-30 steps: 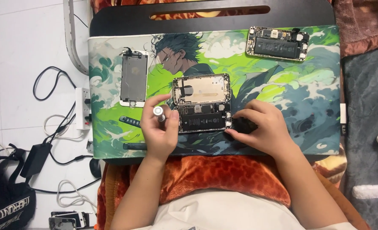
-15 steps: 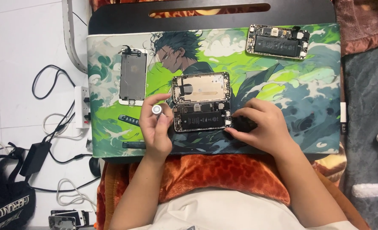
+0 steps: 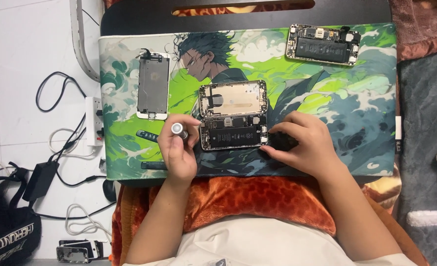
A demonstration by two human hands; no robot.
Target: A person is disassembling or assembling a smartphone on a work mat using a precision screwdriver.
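Both hands work at the opened phone: left hand grips a screwdriver, right hand rests curled, empty, beside it.

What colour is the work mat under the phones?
Mostly green, teal and white illustrated mat, head view.

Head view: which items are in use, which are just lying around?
In use: left hand holding silver-capped screwdriver; right hand steadying opened grey phone chassis.
Lying about: detached screen panel, second opened phone, white power strip.
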